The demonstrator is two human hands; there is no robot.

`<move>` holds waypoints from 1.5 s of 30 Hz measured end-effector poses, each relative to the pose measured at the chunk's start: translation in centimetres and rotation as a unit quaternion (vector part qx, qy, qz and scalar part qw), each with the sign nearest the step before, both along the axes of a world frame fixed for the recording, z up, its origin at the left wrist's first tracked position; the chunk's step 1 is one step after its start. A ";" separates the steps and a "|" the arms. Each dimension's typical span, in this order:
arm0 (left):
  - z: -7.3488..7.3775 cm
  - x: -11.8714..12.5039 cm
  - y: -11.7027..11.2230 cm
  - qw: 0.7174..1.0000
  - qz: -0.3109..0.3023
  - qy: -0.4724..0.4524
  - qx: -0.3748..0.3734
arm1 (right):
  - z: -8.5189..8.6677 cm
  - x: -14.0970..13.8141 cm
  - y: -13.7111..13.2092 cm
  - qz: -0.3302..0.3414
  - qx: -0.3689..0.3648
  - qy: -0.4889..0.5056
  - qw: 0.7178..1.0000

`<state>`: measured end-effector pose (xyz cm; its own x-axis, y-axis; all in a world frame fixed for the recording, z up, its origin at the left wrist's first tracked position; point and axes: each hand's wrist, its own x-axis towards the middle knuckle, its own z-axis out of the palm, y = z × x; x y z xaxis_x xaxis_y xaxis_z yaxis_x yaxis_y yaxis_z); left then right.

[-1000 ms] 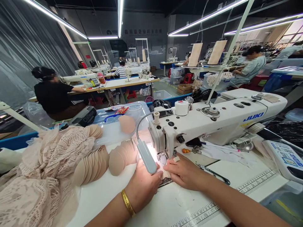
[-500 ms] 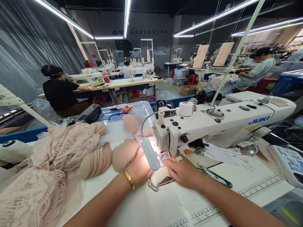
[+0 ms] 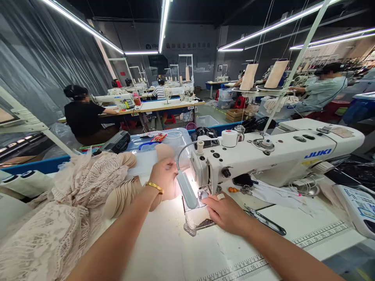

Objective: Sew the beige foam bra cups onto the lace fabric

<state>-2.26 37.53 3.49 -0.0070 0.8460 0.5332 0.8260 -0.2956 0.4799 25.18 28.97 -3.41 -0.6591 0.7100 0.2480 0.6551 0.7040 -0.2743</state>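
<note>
My left hand (image 3: 164, 176), with a gold bangle on the wrist, is raised over a row of stacked beige bra cups (image 3: 129, 193), its fingers curled toward the cups behind the lamp; what they hold is not visible. My right hand (image 3: 224, 212) lies on the white table beside the needle plate (image 3: 199, 214) of the white JUKI sewing machine (image 3: 272, 154), fingers together against a small lit piece of fabric. A gooseneck lamp (image 3: 186, 191) shines on the needle area.
A heap of beige lace (image 3: 58, 218) fills the left of the table. Thread snips (image 3: 265, 221) lie right of my right hand. A clear plastic bin (image 3: 158, 146) stands behind the cups. Other people sit at machines farther back.
My left hand has left the needle plate and risen up and back to the stacked cups. The right hand stays by the needle. The camera has tilted down slightly.
</note>
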 end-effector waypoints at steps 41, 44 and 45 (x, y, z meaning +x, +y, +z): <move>-4.0 5.9 -11.6 0.959 -0.220 0.173 -0.041 | 1.5 0.2 -0.1 0.024 0.019 0.027 0.999; -4.2 6.0 -11.4 0.960 -0.206 0.185 -0.031 | 1.6 0.1 -0.1 0.026 0.026 0.024 0.999; -4.2 6.1 -11.3 0.961 -0.201 0.189 -0.026 | 1.5 0.1 -0.1 0.025 0.028 0.021 0.999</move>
